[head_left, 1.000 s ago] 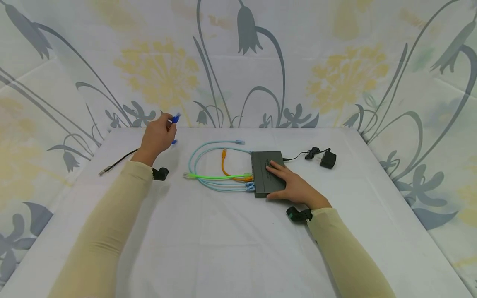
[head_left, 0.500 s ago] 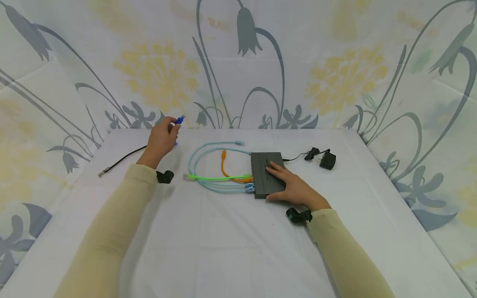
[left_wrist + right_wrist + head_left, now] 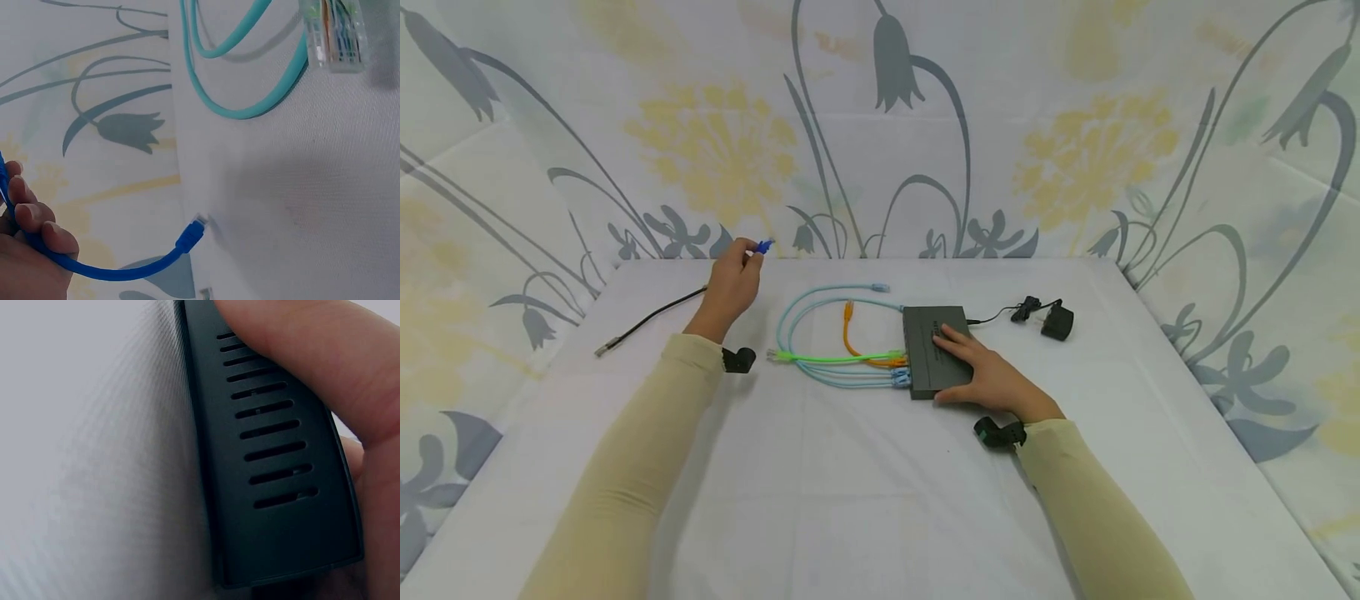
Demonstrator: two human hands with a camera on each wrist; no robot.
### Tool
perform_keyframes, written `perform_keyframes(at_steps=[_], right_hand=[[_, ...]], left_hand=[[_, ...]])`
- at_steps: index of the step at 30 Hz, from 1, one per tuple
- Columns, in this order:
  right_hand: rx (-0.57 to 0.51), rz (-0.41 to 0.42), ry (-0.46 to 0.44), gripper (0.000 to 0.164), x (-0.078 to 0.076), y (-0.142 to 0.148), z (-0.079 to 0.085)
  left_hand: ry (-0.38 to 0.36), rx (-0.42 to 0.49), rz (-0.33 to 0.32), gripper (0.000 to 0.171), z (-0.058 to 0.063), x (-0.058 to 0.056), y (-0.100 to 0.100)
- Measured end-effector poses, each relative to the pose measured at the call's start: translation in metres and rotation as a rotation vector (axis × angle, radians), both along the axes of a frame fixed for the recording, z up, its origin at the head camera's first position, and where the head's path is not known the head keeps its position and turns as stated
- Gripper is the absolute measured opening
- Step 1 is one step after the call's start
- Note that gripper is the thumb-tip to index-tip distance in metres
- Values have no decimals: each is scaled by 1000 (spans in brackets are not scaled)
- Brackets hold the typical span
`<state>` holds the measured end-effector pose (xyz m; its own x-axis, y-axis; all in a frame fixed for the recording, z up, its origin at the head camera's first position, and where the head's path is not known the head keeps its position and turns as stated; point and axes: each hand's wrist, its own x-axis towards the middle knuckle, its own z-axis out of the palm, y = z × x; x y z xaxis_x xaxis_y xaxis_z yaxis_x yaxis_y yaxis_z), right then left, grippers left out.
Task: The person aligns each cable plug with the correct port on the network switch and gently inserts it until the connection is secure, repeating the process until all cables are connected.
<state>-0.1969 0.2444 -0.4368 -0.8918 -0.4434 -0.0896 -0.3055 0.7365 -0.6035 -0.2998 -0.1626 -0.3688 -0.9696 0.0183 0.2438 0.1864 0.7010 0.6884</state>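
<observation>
My left hand [image 3: 730,287] is raised over the back left of the table, gripping a short blue network cable [image 3: 119,274]. One blue plug [image 3: 764,247] sticks out past the fingers in the head view; in the left wrist view the cable's other plug [image 3: 190,234] hangs free. My right hand [image 3: 1000,382] holds a dark grey network switch [image 3: 927,362] at its near right part, fingers over the top and thumb against the slotted side [image 3: 275,537]. Light blue cables [image 3: 784,325], a green cable [image 3: 842,360] and an orange cable [image 3: 847,329] run from the switch's left side.
A black cable [image 3: 655,315] lies at the far left, partly behind my left hand. Right of the switch sits a black power adapter [image 3: 1057,321], its cord leading to the switch. A flowered cloth [image 3: 887,125] hangs behind the white-covered table [image 3: 850,500].
My left hand has moved a little to the right and slightly lower with the blue cable, uncovering more of the black cable. The right hand stays on the switch.
</observation>
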Motion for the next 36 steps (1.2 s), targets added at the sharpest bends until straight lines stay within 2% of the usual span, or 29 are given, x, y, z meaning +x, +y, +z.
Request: perform_keyframes(at_steps=[8,17,21,30,36], right_hand=[[-6,2,2,99,1,0,0],[-4,0,1,99,1,0,-1],[6,-1,2,99,0,0,-1],[1,-2,5,99,0,1,-1],[-9,-8,-13,98,2,0,1]], left_hand=[[121,-23,-20,36,-6,-3,2],[165,-1,-54,41,-12,-6,11],[134,17,-89,40,-13,-8,19],[-6,100,-203,43,-6,-8,36],[-33,111,-225,40,-8,-8,49]])
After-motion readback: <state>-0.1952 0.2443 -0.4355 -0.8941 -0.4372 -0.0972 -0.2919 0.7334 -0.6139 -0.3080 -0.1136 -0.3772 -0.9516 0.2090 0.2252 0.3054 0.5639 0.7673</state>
